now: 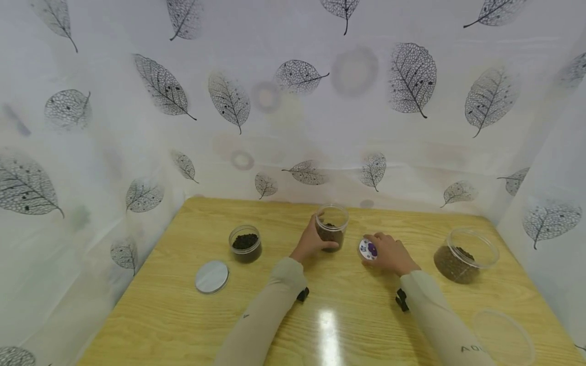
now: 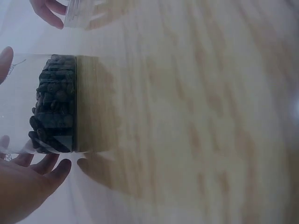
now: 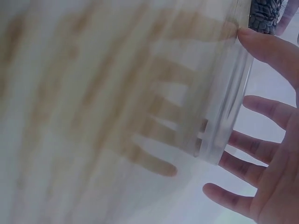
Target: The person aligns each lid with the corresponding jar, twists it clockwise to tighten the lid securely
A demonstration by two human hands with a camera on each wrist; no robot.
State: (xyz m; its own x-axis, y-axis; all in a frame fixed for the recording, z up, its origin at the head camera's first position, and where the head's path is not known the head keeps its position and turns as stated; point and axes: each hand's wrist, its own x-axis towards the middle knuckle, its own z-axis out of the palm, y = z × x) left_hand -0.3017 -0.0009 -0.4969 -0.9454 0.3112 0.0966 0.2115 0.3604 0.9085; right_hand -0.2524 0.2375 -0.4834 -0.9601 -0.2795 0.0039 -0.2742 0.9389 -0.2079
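1. Head view: the left hand (image 1: 313,241) curls round an open jar (image 1: 333,232) part-filled with dark pieces, its grip spread to the jar's width; the jar stands upright on the tabletop (image 1: 165,315).
2. The right hand (image 1: 390,254) sets thumb and fingers on opposite sides of a flower-printed lid (image 1: 366,249), printed face up, so this grip holds the lid by its rim.
3. From that lid, the jar's vertical axis lies toward ten o'clock, near but apart; the right hand is the one nearer the lid.
4. Another jar (image 1: 247,255) sits at nine o'clock from the held one.
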